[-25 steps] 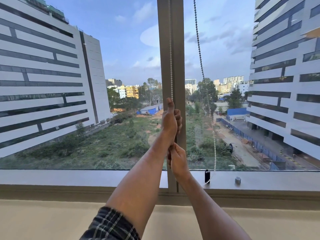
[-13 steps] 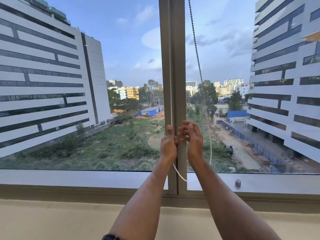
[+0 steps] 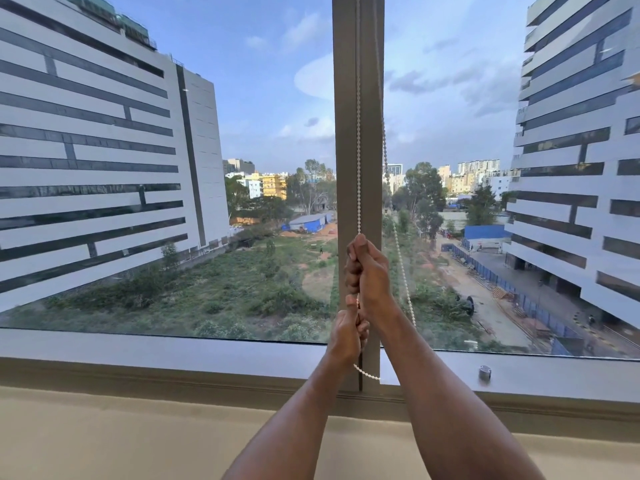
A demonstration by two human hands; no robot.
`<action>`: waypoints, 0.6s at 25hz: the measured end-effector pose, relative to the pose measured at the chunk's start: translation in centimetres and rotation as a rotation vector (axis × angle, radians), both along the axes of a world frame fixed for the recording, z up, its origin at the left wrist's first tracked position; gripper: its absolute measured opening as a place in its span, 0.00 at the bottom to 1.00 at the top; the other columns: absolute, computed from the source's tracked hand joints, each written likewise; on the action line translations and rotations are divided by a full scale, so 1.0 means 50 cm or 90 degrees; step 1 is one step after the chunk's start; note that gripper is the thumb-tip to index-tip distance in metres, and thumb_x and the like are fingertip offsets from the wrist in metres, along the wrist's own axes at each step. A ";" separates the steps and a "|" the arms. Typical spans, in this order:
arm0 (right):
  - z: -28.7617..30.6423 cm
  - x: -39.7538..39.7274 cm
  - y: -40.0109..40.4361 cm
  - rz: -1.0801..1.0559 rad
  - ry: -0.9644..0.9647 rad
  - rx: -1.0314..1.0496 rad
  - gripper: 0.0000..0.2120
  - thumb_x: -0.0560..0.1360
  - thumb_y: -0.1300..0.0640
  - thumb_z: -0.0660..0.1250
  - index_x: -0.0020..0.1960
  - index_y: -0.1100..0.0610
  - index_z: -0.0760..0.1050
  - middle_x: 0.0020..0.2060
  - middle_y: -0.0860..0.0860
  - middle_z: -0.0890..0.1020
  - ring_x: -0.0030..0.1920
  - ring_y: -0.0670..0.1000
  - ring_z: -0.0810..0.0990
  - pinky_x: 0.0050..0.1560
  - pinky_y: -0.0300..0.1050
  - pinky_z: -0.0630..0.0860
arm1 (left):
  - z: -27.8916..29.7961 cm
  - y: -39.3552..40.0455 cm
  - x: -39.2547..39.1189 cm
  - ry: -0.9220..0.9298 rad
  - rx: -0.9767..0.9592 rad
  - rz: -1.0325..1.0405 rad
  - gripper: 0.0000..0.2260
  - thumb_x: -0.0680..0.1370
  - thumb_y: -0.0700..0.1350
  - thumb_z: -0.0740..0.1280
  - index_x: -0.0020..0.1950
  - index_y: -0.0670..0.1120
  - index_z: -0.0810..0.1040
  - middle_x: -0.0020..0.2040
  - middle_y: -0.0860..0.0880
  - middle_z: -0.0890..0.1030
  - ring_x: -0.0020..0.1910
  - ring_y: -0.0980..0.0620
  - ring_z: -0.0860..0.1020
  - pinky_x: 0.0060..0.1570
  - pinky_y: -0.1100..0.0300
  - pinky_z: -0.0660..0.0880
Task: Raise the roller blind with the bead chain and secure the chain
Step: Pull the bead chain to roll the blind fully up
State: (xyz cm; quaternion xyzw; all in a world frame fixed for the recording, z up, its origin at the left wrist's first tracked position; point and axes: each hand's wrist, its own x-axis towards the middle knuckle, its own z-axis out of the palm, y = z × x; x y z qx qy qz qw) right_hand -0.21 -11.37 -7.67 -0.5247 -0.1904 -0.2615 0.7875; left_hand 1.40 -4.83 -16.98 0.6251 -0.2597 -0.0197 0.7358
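Observation:
A white bead chain (image 3: 358,150) hangs down the front of the grey window mullion (image 3: 346,98). My right hand (image 3: 367,271) is the upper one, clenched around the chain's front strand. Just below it my left hand (image 3: 348,332) grips the same strand. Under my left hand the chain curves in a slack loop (image 3: 367,374) and rises again as a second strand (image 3: 401,261) to the right of my right hand. The roller blind itself is out of view above the frame.
A grey window sill (image 3: 173,351) runs across below the glass, with a small metal stud (image 3: 485,372) on it to the right of the mullion. A beige ledge (image 3: 138,438) lies in front. Buildings and open ground show outside.
My right hand has gone from side by side with the left to gripping above it, and my left hand has dropped lower along the chain. The right strand now hangs closer to the mullion.

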 end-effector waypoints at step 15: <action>-0.163 -0.012 0.015 -0.108 0.113 -0.093 0.19 0.87 0.60 0.55 0.38 0.55 0.70 0.24 0.46 0.66 0.22 0.42 0.59 0.21 0.34 0.58 | 0.275 -0.030 0.007 -0.011 -0.066 0.006 0.30 0.81 0.69 0.53 0.25 0.50 0.64 0.22 0.52 0.63 0.19 0.54 0.58 0.22 0.65 0.56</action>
